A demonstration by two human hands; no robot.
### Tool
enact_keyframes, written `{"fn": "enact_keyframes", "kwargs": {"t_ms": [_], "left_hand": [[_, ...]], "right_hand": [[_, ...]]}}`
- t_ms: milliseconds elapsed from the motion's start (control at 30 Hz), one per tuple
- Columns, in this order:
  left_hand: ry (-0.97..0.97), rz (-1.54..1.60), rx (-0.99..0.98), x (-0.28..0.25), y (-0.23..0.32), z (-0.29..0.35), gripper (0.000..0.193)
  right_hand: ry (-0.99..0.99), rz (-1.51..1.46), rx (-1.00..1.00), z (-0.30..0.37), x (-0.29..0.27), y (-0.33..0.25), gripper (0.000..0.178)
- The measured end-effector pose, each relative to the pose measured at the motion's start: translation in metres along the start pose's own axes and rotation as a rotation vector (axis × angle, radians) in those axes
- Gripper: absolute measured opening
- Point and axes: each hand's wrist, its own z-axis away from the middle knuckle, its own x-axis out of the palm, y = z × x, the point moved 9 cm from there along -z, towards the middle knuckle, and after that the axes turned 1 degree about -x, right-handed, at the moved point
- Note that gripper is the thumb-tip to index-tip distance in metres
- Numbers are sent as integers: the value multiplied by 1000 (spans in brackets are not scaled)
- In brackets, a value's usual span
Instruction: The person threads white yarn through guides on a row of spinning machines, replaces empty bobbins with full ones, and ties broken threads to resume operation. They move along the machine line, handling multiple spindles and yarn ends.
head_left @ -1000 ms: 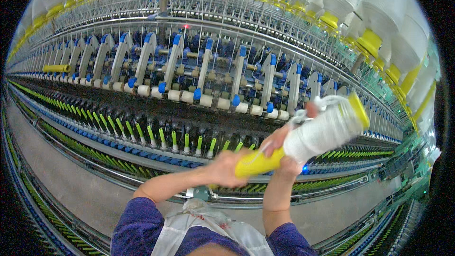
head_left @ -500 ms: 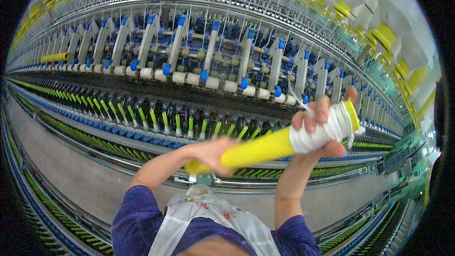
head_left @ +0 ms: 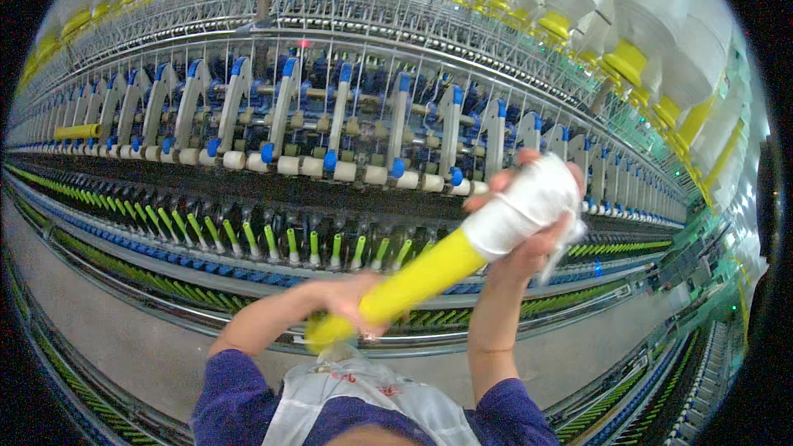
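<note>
A long yellow bobbin tube (head_left: 425, 277) slants across in front of me, its upper end tilted away to the right. Its lower part lies in my left hand (head_left: 351, 299), whose fingers close round it; motion blurs them a little. White yarn (head_left: 519, 208) wraps the upper end in a thick band and hides that tip. My right hand (head_left: 537, 249) grips this yarn-covered end, thumb on the near side and fingers on the far side. Loose white strands (head_left: 563, 246) hang beside the right thumb.
A long spinning frame (head_left: 347, 116) runs across ahead, with blue-tipped grey arms and white rollers. Below them stands a row of green spindles (head_left: 337, 249). Another yellow tube (head_left: 78, 131) rests on the machine at the left. Large white yarn packages (head_left: 652, 0) hang at upper right.
Both hands and the tube have shifted left, and the tube slants more steeply. White yarn now covers the yellow tip that showed beyond it. The machine sits further left in view.
</note>
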Motion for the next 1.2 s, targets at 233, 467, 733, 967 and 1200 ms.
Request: {"fn": "enact_keyframes", "kwargs": {"t_ms": [233, 467, 733, 967, 1200], "left_hand": [[412, -329, 138, -46, 7, 13, 39], [534, -511, -210, -60, -29, 35, 36], [1066, -1718, -466, -261, 19, 132, 73], [1005, -1290, -259, -256, -20, 76, 95], [729, 1430, -27, -104, -75, -74, 50]], "right_hand": [[-56, 145, -209, -4, -7, -4, 50], [65, 305, -49, 1, -21, 24, 49], [219, 940, -109, -20, -51, 20, 33], [-202, 1398, -188, 18, -11, 92, 33], [-884, 2058, 145, 80, -10, 158, 41]]}}
